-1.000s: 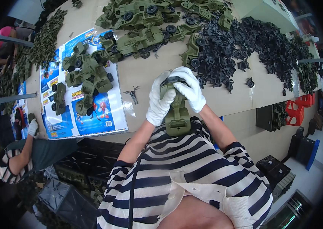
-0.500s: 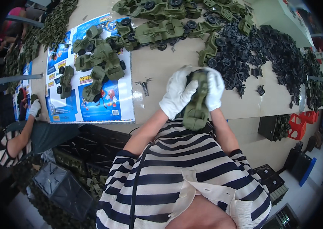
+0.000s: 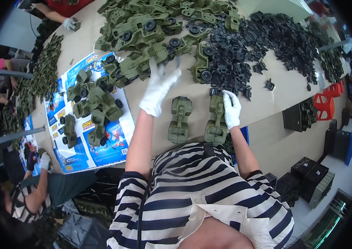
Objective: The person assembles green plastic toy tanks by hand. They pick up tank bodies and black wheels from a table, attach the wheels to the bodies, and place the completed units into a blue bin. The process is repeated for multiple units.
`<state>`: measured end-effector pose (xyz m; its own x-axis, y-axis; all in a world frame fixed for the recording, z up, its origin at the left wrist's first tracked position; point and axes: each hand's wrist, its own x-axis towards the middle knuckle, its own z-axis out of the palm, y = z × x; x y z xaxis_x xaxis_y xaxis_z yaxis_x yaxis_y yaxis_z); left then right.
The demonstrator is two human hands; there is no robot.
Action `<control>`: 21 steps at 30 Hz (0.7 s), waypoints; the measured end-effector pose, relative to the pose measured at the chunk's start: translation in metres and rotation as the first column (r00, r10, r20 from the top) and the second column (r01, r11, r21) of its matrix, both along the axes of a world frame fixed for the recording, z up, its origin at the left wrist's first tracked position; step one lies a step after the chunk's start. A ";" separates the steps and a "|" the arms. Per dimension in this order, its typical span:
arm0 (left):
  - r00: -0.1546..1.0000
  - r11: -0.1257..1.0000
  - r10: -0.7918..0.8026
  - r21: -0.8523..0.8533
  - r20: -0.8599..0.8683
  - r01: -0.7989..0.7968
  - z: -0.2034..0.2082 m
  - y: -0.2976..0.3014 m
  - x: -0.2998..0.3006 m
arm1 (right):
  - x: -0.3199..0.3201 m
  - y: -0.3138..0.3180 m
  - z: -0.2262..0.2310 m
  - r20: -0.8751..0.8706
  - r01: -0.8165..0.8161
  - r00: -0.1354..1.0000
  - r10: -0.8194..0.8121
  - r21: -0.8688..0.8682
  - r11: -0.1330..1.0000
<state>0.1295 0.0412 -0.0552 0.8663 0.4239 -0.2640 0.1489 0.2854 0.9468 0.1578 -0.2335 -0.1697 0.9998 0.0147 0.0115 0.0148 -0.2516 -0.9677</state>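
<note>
Head view, left hand (image 3: 158, 92) lifted over the table, gloved fingers (image 3: 171, 74) spread, nothing held, right hand (image 3: 231, 109) laid on a green toy chassis (image 3: 216, 120), fingers together, second chassis (image 3: 180, 120) just beside

Two green toy trucks (image 3: 216, 121) – side by side

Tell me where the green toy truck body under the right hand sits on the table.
In the head view, the green truck body lies at the table's near edge, under the right hand, beside a second truck body on its left and just below the black parts pile.
</note>
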 end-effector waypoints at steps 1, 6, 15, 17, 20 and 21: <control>0.982 0.992 -0.036 -0.110 0.185 0.057 0.007 0.004 0.010 | 0.000 0.005 0.001 -0.003 -0.010 1.000 0.010 0.003 1.000; 0.977 0.353 -0.119 0.912 -0.177 0.209 -0.013 0.072 0.019 | 0.000 0.026 -0.027 0.114 -0.096 0.987 0.111 -0.128 0.987; 0.866 0.074 -0.014 0.864 -0.499 0.499 -0.008 0.120 0.020 | -0.029 0.066 -0.029 0.379 0.026 0.913 0.148 -0.418 0.908; 0.968 -0.030 -0.057 0.969 -0.246 0.245 -0.012 0.109 -0.003 | -0.022 0.048 -0.020 0.357 0.073 0.932 0.070 -0.372 0.925; 0.964 0.030 -0.110 0.969 -0.241 0.246 0.003 0.091 -0.051 | -0.005 0.015 -0.011 0.110 0.116 0.990 -0.090 -0.258 0.959; 0.965 0.044 -0.147 0.973 -0.218 0.227 -0.001 0.089 -0.068 | -0.001 0.004 -0.011 0.008 0.113 0.993 -0.115 -0.264 0.958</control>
